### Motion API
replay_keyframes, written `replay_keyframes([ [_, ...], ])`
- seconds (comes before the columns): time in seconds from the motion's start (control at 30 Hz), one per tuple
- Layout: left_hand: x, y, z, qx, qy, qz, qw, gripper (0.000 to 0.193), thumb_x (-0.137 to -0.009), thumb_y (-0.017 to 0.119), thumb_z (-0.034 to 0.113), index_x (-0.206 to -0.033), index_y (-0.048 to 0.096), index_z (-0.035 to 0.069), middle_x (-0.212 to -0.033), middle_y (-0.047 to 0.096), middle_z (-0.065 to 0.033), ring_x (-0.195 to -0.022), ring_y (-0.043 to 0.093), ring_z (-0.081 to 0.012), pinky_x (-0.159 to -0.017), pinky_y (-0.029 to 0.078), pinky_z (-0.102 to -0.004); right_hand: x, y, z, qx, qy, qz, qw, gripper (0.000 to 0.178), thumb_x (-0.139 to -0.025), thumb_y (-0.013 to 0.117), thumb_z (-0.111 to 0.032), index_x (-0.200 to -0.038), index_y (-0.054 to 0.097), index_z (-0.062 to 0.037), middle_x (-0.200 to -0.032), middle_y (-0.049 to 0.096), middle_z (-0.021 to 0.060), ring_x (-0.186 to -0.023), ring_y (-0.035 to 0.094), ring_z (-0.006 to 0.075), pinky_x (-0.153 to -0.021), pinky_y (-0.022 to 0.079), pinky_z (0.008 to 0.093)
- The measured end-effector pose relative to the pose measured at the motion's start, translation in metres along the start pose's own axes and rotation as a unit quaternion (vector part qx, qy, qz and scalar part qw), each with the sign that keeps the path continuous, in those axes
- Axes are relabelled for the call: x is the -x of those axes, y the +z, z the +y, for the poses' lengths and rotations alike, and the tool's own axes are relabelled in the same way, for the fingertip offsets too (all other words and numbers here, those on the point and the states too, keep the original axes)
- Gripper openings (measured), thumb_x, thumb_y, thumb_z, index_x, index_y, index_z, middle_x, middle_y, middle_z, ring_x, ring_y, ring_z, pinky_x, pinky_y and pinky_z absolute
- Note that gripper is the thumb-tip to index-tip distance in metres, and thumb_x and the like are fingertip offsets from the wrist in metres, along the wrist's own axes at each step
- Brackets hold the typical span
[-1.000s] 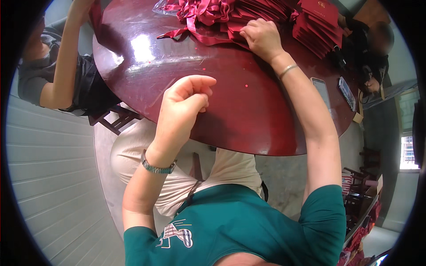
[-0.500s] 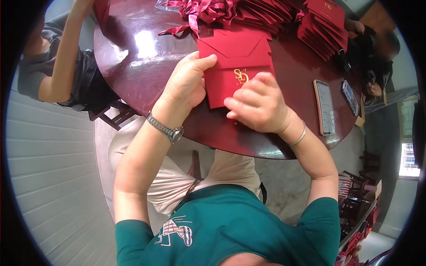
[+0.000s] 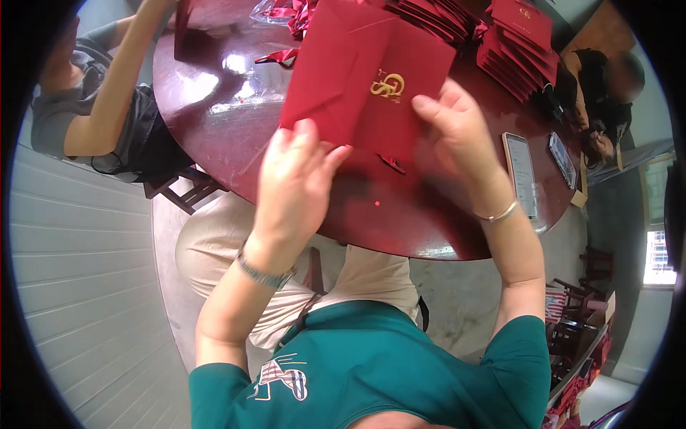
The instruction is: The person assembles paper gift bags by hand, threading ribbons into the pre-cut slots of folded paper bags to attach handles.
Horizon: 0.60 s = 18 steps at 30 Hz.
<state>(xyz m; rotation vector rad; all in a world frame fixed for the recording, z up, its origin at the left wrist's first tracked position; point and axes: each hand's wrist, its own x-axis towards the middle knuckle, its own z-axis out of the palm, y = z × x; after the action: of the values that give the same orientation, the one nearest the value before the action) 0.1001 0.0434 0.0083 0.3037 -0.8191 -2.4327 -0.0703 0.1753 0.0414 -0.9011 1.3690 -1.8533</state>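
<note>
A red paper envelope [image 3: 389,118] with a folded flap and a gold emblem is tilted above the table in front of me. My right hand [image 3: 461,132] grips its right edge, thumb on the front face and the other fingers partly hidden behind. At the lower left edge, my left hand [image 3: 296,179] has its fingers apart, the tips touching or very near the paper. Just below the envelope a small dark red strip [image 3: 392,164] shows; what it belongs to is unclear.
Stacks of red envelopes [image 3: 518,53] stand at the far right of the round table [image 3: 429,232], with red ribbons [image 3: 279,57] at the far left. Two phones [image 3: 522,171] lie on the right. One person [image 3: 107,107] sits left, another [image 3: 600,107] far right.
The envelope has been raised and turned, its flap now toward the left. My right hand has moved up and right onto its edge; my left hand has slid down and loosened its fingers.
</note>
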Motion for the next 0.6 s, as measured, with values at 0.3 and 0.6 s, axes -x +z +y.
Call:
replay_keyframes([
  [0.3,-0.016,-0.030,0.043,-0.525,0.072,-0.138,0.837,0.051,-0.087,0.065,0.008,-0.131,0.045,-0.005,-0.119,0.060,-0.0136,-0.111,0.055,-0.0184,-0.098,0.043,-0.0299,-0.027,0.024,-0.021,0.377,0.046,-0.231,0.896,0.038,-0.091,0.060,-0.018,-0.123,0.055,0.0037,-0.116,0.062,0.0098,-0.109,0.056,0.0173,-0.097,0.042,0.0300],
  [0.6,0.001,-0.027,0.049,-0.455,0.087,0.015,0.886,0.047,-0.082,0.058,-0.001,-0.127,0.048,-0.009,-0.120,0.060,-0.0158,-0.111,0.057,-0.0186,-0.097,0.043,-0.0299,-0.043,-0.060,0.017,0.730,-0.157,0.001,0.666,0.029,-0.086,0.061,-0.022,-0.113,0.066,-0.0126,-0.112,0.066,0.0050,-0.105,0.059,0.0261,-0.089,0.047,0.0383],
])
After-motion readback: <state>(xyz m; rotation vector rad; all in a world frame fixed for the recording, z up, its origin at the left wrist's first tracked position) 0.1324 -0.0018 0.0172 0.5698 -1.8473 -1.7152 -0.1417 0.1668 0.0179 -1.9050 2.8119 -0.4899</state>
